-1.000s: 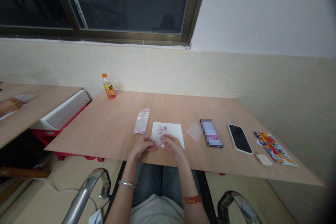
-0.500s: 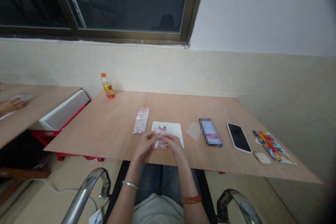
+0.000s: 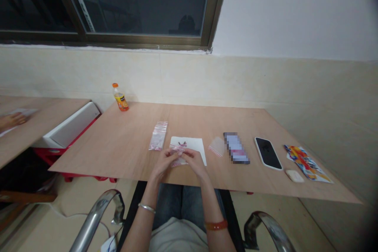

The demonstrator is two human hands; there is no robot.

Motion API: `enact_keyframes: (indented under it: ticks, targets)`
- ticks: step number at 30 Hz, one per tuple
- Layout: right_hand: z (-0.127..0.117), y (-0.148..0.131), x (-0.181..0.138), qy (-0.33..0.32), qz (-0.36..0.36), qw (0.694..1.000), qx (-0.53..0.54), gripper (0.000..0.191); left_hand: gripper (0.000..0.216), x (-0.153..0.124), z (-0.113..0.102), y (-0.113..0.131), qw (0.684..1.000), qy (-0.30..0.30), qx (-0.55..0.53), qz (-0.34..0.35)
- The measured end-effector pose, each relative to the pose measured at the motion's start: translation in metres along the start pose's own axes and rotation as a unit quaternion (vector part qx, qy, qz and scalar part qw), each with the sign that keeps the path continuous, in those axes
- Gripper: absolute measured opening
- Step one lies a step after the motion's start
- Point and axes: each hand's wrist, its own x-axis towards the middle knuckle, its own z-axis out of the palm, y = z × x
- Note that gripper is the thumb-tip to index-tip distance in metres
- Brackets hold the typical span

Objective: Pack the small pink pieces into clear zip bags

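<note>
Between my two hands is a small clear zip bag (image 3: 177, 161) with a pinkish tint, held over the near edge of a white paper sheet (image 3: 197, 145). My left hand (image 3: 163, 162) pinches its left side and my right hand (image 3: 193, 160) its right side, the thumbs close together. Small dark reddish pieces (image 3: 182, 144) lie on the paper just beyond my fingers. Left of the paper is an overlapping row of clear zip bags (image 3: 158, 136). Another flat zip bag (image 3: 217, 146) lies to the right of the paper.
Rightward on the table (image 3: 191, 120) are a phone with a blurred screen (image 3: 236, 149), a white-edged phone (image 3: 268, 153), a small white case (image 3: 294, 176) and a colourful packet (image 3: 308, 163). An orange drink bottle (image 3: 121, 98) stands at the back left. Another person's hand (image 3: 14, 119) rests on the neighbouring table.
My fingers have shifted slightly along the zip bag's upper edge, and the bag now sits lower and flatter between them. Other things stay in place; the view has tilted slightly.
</note>
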Motion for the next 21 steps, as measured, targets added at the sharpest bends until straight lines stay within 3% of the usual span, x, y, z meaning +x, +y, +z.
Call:
enact_keyframes:
  ticks: [6,11,16,21]
  targets:
    - [0.001,0.0,0.001,0.055,-0.013,0.993,-0.103,0.02,0.032,0.004,0.001,-0.003,1.0,0.014,0.005,0.005]
    - [-0.011,-0.017,-0.007,0.078,-0.021,0.989,-0.126,0.033,0.03,0.007,-0.003,-0.001,0.995,0.046,0.066,0.053]
    - [-0.013,-0.042,-0.014,0.082,-0.085,0.98,-0.158,0.02,0.019,0.009,-0.006,-0.002,0.983,0.09,0.119,0.103]
    - [-0.001,-0.038,-0.012,0.091,-0.103,0.973,-0.188,0.012,0.017,0.009,-0.001,-0.003,0.976,0.084,0.156,0.129]
